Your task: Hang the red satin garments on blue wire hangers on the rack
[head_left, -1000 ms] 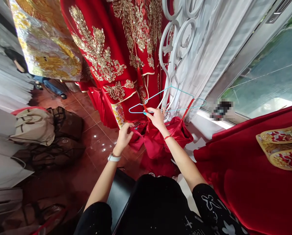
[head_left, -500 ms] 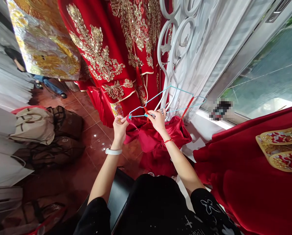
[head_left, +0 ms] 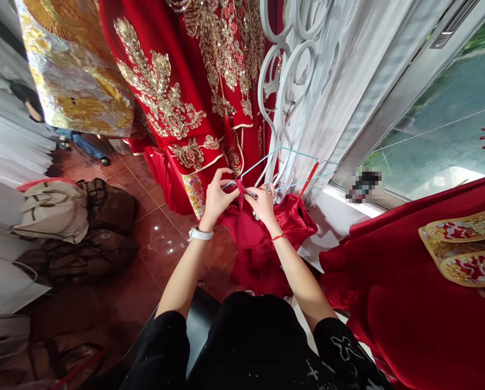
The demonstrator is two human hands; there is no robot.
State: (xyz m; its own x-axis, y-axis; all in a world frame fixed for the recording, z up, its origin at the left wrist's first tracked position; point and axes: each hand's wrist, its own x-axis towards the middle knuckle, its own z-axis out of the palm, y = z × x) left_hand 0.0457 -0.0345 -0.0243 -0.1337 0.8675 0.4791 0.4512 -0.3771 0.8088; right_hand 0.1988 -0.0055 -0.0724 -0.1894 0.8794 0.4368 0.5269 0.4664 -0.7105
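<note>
A thin light-blue clothes hanger point(head_left: 301, 154) is held out ahead of me, its left end between my hands. My left hand point(head_left: 218, 199) pinches a dark red strap point(head_left: 240, 188), which is looped over the hanger's left end. Close beside it, my right hand point(head_left: 262, 203) is closed on the hanger; its fingertips are partly hidden and very near the strap. Below hangs a red satin garment point(head_left: 286, 219). On the right, a bright red strap point(head_left: 309, 179) runs from the garment up to the hanger's other arm.
Red gowns with gold sequins point(head_left: 165, 103) hang in front, beside a white scrollwork rack point(head_left: 288, 70). A window point(head_left: 425, 119) is on the right, above more red cloth point(head_left: 408, 260). Bags point(head_left: 59, 208) lie on the tiled floor at left. Another person's leg point(head_left: 85, 145) shows farther back.
My left hand has moved right and slightly up, bringing the dark red strap from the hanger's left tip close to my right hand. The right hand has stayed nearly in place.
</note>
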